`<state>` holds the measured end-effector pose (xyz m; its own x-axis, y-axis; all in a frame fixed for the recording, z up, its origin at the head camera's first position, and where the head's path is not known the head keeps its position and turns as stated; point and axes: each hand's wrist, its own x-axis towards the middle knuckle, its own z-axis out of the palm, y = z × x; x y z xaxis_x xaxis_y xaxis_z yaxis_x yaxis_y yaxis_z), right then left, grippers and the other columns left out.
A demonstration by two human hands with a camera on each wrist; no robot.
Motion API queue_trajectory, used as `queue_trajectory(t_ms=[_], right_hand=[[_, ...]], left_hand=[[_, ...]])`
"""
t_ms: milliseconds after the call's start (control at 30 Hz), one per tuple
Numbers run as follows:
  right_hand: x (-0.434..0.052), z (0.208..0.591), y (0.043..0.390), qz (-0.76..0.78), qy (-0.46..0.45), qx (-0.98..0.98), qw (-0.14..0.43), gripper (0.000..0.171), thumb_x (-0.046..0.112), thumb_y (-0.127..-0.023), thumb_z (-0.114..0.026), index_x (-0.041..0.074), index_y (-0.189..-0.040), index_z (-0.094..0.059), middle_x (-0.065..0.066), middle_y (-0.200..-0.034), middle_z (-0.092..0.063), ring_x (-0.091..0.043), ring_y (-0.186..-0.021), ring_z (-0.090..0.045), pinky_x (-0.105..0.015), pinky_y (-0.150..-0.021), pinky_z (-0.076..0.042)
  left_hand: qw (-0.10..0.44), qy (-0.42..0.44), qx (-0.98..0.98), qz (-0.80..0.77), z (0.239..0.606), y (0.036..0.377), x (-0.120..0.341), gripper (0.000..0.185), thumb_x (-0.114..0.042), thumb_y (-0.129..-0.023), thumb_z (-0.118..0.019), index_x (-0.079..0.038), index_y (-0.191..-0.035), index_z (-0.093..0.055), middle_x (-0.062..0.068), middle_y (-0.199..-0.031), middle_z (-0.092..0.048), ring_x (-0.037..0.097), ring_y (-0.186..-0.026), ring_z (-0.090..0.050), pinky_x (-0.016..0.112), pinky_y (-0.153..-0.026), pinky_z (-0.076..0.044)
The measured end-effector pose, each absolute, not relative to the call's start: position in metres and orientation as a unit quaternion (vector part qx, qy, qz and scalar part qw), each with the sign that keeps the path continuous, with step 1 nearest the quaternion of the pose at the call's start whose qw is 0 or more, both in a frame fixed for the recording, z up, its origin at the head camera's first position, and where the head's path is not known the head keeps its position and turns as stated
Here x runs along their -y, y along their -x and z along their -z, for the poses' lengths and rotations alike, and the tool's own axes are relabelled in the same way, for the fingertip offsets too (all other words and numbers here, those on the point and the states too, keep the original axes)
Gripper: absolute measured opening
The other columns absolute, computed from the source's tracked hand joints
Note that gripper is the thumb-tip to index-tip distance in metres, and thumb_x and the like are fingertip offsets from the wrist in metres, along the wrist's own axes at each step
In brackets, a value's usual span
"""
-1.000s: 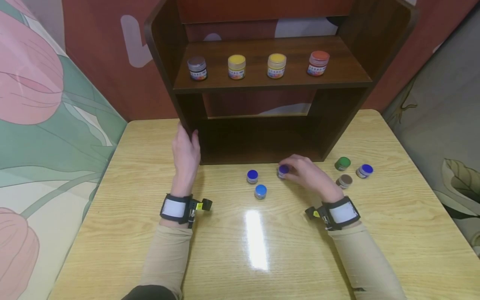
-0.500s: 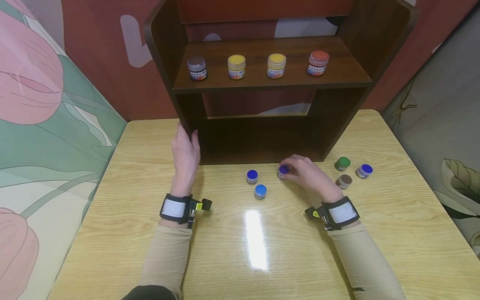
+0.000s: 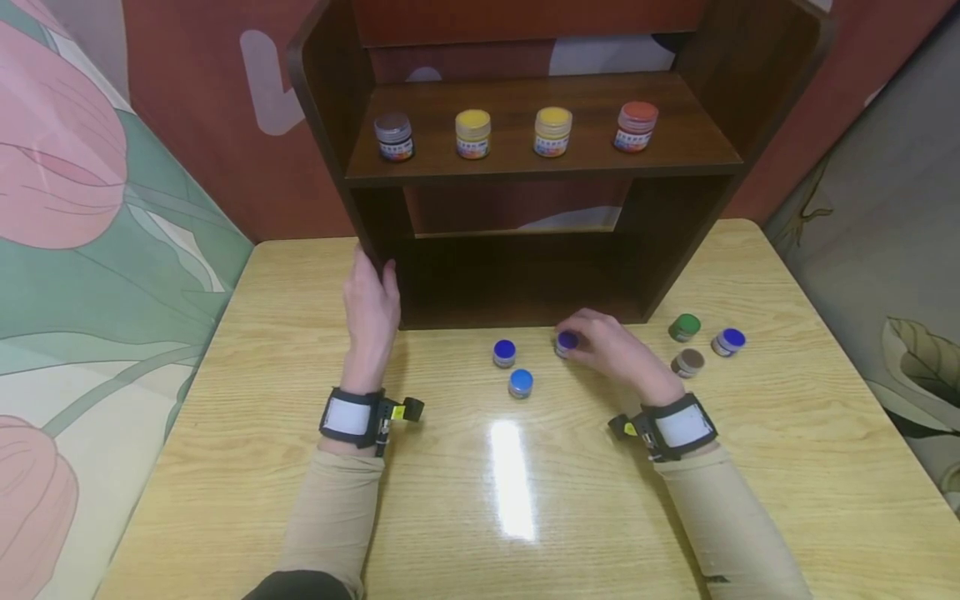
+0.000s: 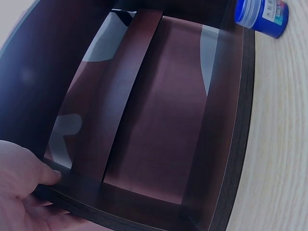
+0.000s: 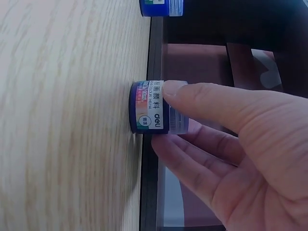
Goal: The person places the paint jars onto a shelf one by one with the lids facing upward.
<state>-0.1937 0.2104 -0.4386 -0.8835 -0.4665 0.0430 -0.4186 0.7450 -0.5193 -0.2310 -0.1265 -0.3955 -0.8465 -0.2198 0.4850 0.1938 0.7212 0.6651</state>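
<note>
Paint jar (deli label) (image 5: pixel 149 108) is upright on the table (image 3: pixel 450 475), right in front of the shelf (image 3: pixel 525 287), pinched in the right hand (image 3: pixel 615 350); left hand (image 3: pixel 371 308)'s way farther off, gripping the shelf's side.

- Table (image 3: pixel 210 400): wood-grain top, smooth, glossy, reflects a light streak.
- Shelf (image 3: pixel 517 283): wood-look boards, smooth, low sheen.
- Jar (image 5: pixel 153 107) in right grip (image 3: pixel 611 348): looks like clear plastic, smooth, shiny; cap (image 5: pixel 179 121) translucent; label (image 5: pixel 150 109) printed, paper or film unclear.
- Sleeves (image 3: pixel 330 508): cloth, matt, wrinkled.
- Wrist straps (image 3: pixel 351 417): fabric-like, matt.
- Wall covering (image 3: pixel 187 125): printed, mostly matt.
</note>
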Motion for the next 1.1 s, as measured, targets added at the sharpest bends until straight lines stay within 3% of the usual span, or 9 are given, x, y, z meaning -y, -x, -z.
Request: queue_trajectory(t_ms=[1100], right_hand=[[-0.223, 0.419, 0.191, 0.267, 0.224, -0.937, 0.007, 0.035, 0.011, -0.088, -0.076, 0.001, -0.121, -0.068, -0.017, -0.120, -0.068, -0.032, -0.107, -0.067, -0.046, -0.091, -0.058]], left_hand=[[0.289, -0.003, 0.881, 0.375, 0.396, 0.232, 0.126, 0.038, -0.014, -0.103, -0.053, 0.002, -0.136, -0.048, 0.026, -0.127, -0.064, 0.040, -0.119, -0.063, 0.052, -0.103, -0.051]])
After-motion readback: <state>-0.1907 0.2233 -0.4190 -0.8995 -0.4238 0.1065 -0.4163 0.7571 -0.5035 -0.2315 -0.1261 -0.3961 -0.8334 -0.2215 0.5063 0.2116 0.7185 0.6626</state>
